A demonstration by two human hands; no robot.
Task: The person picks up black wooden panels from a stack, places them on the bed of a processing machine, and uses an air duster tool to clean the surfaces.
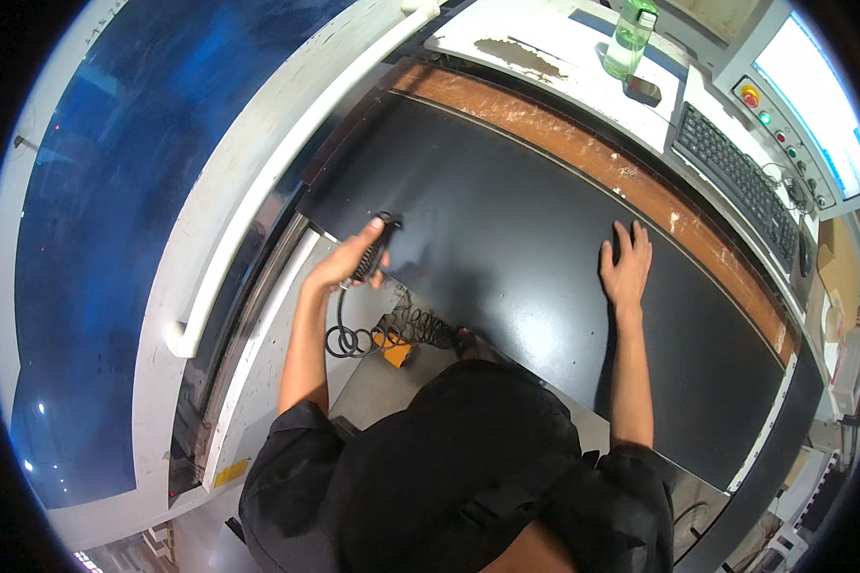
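Note:
My left hand is wrapped around a black hand-held tool with a ridged grip; its exact kind I cannot tell. The tool is held over the left part of a large black panel, close to its near edge. From its lower end hangs a black coiled cord that runs down toward the floor. On the panel's right half rests my right hand, fingers stretched out and nothing in them, near the far edge.
Beyond the panel runs a worn brown strip. A white desk behind holds a green bottle, a keyboard and a screen with buttons. A white rail borders a blue window at left. Below lies a yellow object.

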